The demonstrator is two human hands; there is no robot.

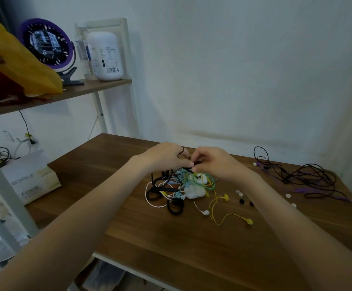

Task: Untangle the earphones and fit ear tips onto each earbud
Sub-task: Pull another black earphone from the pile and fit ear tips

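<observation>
A tangle of earphones (pixel 171 189) in black, white, green, blue and yellow lies in the middle of the wooden table (pixel 171 238). Two white earbud cases (pixel 193 191) sit inside the pile. My left hand (pixel 166 156) and my right hand (pixel 215 162) meet above the pile's far edge, and both pinch a black earphone piece (pixel 196 163) whose cable loops over my left fingers. Yellow earbuds (pixel 249 221) trail toward me. Loose white and black ear tips (pixel 242 198) lie to the right of the pile.
Separate black and purple earphones (pixel 301 177) lie spread at the table's right side. A tissue box (pixel 31 185) stands left of the table. The shelf above holds a purple fan (pixel 47 47), a white bottle (pixel 106 55) and a yellow bag (pixel 17 59).
</observation>
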